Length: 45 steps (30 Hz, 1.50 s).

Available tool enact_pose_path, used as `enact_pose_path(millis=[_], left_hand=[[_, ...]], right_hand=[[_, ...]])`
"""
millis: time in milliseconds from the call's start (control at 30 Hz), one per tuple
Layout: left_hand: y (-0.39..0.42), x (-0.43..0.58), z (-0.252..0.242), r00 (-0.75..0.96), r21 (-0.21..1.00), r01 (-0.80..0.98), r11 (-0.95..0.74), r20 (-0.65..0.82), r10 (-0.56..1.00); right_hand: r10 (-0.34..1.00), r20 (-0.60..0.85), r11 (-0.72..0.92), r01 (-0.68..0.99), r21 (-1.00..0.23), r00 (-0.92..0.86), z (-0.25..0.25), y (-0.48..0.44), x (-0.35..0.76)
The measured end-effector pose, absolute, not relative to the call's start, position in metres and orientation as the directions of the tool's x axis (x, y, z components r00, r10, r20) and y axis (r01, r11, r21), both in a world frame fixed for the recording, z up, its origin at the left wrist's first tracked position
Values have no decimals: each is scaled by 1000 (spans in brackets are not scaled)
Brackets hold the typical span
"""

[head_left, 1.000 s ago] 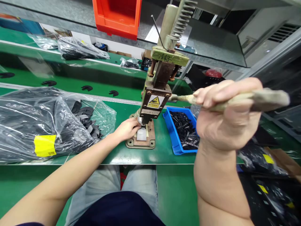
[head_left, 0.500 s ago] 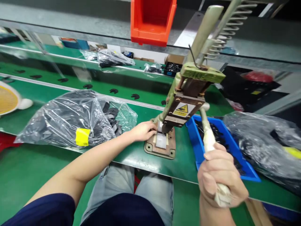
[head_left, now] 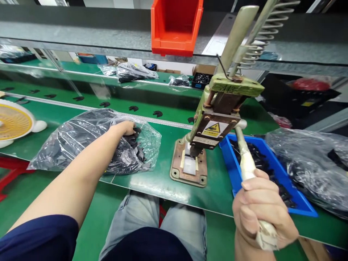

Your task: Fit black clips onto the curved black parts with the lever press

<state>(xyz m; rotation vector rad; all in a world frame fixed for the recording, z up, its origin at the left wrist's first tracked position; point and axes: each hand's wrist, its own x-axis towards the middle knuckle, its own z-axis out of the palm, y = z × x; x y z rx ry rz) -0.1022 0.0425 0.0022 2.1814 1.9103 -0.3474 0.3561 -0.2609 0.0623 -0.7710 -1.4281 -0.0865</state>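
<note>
My right hand (head_left: 263, 210) is wrapped round the taped lever handle (head_left: 247, 163) of a green hand press (head_left: 214, 119). My left hand (head_left: 125, 127) is at the mouth of a clear plastic bag (head_left: 73, 130), its fingers closed on a black flat piece (head_left: 137, 129); some fingertips are hidden. Loose dark curved pieces (head_left: 129, 157) lie in the bag below the hand. Under the press ram, a pale block (head_left: 189, 165) sits on the brown base plate (head_left: 179, 163); I cannot make out any piece there.
A blue bin (head_left: 228, 170) of black parts stands right of the press, beside another plastic bag (head_left: 312, 163). Behind runs a green belt (head_left: 116, 112) with spaced black pieces. A white and yellow fan (head_left: 16, 119) is at left; a red bin (head_left: 175, 43) hangs overhead.
My left hand has moved left from the press base to the open bag and closed on a black piece. My right hand stays on the lever handle. The view has shifted slightly.
</note>
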Motion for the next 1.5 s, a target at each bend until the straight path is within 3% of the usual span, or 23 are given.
enact_pose_path(millis=[267, 433, 533, 600, 667, 867, 1033, 1200, 1500], left_hand=[[44, -98, 0, 208, 81, 978, -192, -388, 898], [26, -84, 19, 290, 84, 957, -278, -248, 924], [-1, -64, 36, 347, 330, 900, -284, -152, 925], [-24, -45, 46, 428, 578, 773, -260, -174, 887], [-48, -22, 51, 523, 748, 622, -233, -175, 835], [-91, 60, 22, 535, 961, 244, -128, -23, 844], [-95, 101, -7, 503, 995, 83, 54, -88, 860], [-92, 118, -13, 473, 972, 129, 198, -236, 849], [-90, 136, -11, 439, 922, 298, 249, -364, 821]], right_hand=[[370, 915, 775, 491, -399, 160, 62, -260, 355], [398, 903, 772, 472, -425, 162, 61, -262, 353], [397, 906, 780, 465, -419, 150, 62, -263, 352], [403, 902, 778, 463, -426, 153, 63, -264, 352], [408, 901, 774, 466, -428, 150, 63, -265, 352], [411, 899, 765, 479, -430, 151, 63, -265, 351], [424, 895, 763, 476, -437, 141, 63, -266, 352], [387, 914, 804, 439, -400, 124, 63, -263, 352], [370, 919, 815, 426, -392, 137, 63, -262, 351]])
